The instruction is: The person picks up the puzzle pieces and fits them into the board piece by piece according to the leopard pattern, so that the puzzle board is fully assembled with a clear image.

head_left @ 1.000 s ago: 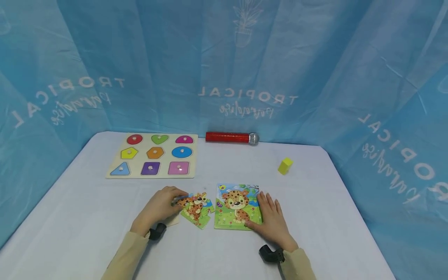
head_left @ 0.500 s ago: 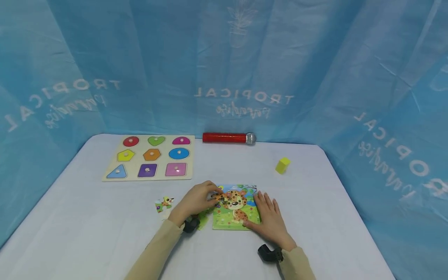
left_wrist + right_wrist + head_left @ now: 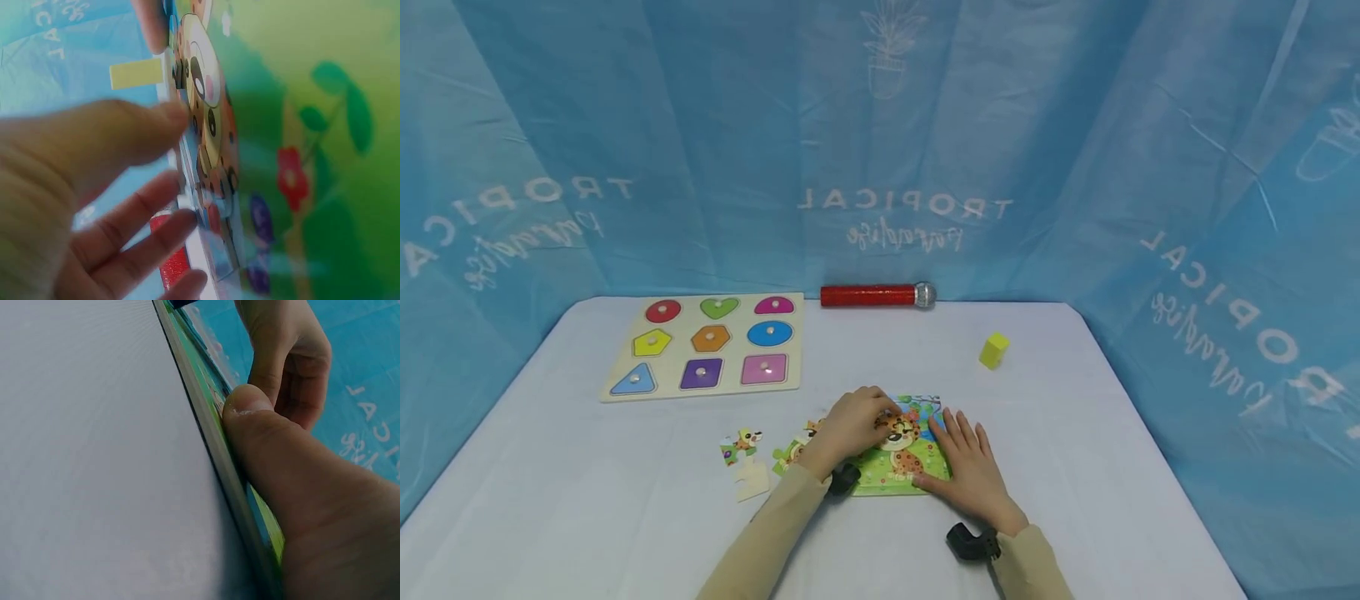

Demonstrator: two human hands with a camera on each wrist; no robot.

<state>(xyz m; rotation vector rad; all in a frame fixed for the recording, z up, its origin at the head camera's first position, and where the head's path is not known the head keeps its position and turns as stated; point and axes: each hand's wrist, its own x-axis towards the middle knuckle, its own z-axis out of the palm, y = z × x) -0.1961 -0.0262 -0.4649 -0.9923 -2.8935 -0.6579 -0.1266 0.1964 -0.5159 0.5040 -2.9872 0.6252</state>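
Note:
A square puzzle board [image 3: 883,483] with a spotted leopard cub picture lies in front of the person. The left hand [image 3: 847,427] is over its upper left part, hiding that corner. It pinches a puzzle piece [image 3: 206,69] printed with part of a spotted face, held right against the picture. On the right side, the right hand [image 3: 973,479] rests with fingers extended along the board's edge and its thumb on the near right part. Joined loose pieces [image 3: 788,454] lie left of the board, partly behind the left hand. Farther left are a coloured piece [image 3: 741,443] and a blank-backed piece [image 3: 751,480].
A wooden peg board [image 3: 700,348] with coloured shapes lies at the back left. A red toy microphone [image 3: 868,296] is by the rear table edge, and a yellow block [image 3: 994,351] stands at the back right. Blue printed curtains [image 3: 880,142] enclose the white table [image 3: 587,500].
The left hand has picked a piece from the loose ones and moved right with it onto the puzzle board. The right hand stays at the board's edge. The head view has turned slightly right.

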